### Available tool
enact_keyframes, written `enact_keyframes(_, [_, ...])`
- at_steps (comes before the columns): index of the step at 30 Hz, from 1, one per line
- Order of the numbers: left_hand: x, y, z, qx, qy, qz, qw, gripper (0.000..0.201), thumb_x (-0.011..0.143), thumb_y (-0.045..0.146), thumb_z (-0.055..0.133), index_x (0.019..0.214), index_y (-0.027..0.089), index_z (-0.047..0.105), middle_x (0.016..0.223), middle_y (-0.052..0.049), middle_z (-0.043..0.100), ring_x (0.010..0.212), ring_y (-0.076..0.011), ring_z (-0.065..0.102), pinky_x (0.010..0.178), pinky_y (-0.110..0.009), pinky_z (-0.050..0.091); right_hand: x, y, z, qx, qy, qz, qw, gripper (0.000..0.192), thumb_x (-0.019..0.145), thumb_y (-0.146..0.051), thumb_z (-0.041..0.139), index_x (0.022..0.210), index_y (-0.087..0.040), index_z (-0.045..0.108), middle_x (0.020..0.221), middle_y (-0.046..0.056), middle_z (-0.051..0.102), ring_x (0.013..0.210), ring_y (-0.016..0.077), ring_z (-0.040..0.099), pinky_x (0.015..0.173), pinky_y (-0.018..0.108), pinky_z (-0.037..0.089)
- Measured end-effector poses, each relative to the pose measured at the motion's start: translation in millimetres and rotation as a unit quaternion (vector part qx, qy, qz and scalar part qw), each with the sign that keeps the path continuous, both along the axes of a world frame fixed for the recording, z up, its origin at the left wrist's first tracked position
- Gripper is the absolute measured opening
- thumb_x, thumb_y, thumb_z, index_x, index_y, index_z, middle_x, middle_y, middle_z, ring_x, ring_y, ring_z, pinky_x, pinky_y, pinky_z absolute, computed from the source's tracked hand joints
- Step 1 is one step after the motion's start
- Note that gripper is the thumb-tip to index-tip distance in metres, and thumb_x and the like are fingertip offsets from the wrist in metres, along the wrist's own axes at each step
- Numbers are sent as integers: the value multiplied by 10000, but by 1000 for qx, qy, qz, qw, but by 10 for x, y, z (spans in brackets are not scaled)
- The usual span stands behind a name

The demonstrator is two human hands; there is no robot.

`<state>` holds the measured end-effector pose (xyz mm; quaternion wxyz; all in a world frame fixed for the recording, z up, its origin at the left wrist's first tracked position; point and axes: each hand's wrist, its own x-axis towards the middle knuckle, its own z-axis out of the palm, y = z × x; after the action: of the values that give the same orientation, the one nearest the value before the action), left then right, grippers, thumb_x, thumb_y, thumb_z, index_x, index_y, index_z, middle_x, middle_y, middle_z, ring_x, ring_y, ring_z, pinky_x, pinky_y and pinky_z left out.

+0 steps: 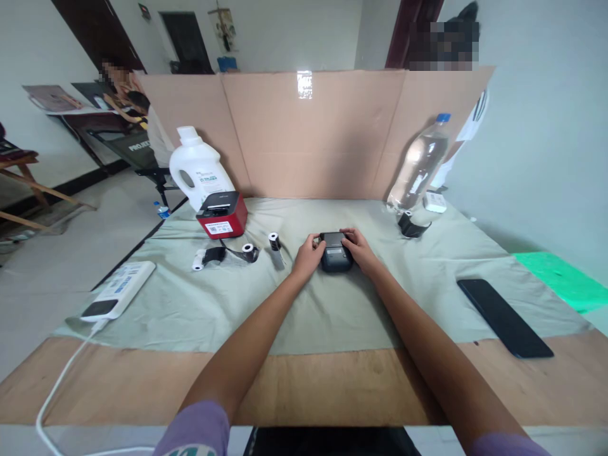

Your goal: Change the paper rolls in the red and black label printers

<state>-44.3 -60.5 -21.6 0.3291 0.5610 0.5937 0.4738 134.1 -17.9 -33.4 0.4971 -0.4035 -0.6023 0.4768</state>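
Both hands meet at a small dark printer point(336, 258) that sits on the grey-green cloth point(332, 310) near the middle of the surface point(118, 380). The left hand point(308, 256) is curled against the printer's left side with its thumb on the top edge, and the right hand point(360, 249) wraps over the right side, fingers lying across the top; both are closed on the device. Just left of the printer stands a small paper roll point(274, 241), and further left lie two more rolls point(248, 251) point(198, 260) with dark strips. Behind them a red and black printer point(222, 214) stands in front of a white jug point(198, 166). A clear water bottle point(418, 164) leans at the back right, a black phone point(504, 317) lies at the right, and a white power strip point(117, 290) at the left
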Motion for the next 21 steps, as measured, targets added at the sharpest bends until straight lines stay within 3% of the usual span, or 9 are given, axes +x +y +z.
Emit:
enact_keyframes(7, [-38,-50,26,11,5,-2,1000,312,897,330,614,1155,169,685,773,-21,680,765,-181,645,753,-278,493,-111,-83,-56,73,-29,-113,991,400,782,-479,615,1087,-222,592,1215,126,669,1187,267,601,1087,469,425])
enact_keyframes(14, [-147,58,92,13,8,-19,1000,244,811,108,572,1005,144,715,833,-36,701,780,-166,648,769,-270,501,-110,-82,-50,60,-7,-116,991,404,749,-473,646,1066,-230,589,1246,143,675,1215,286,604,1120,511,407])
enact_keyframes(21, [-303,134,273,54,22,-35,998,165,744,105,648,891,158,699,879,-46,718,825,-161,659,812,-278,511,-101,-85,-54,65,-15,-109,992,392,756,-451,645,1071,-222,604,1217,132,690,1179,280,623,1115,504,411])
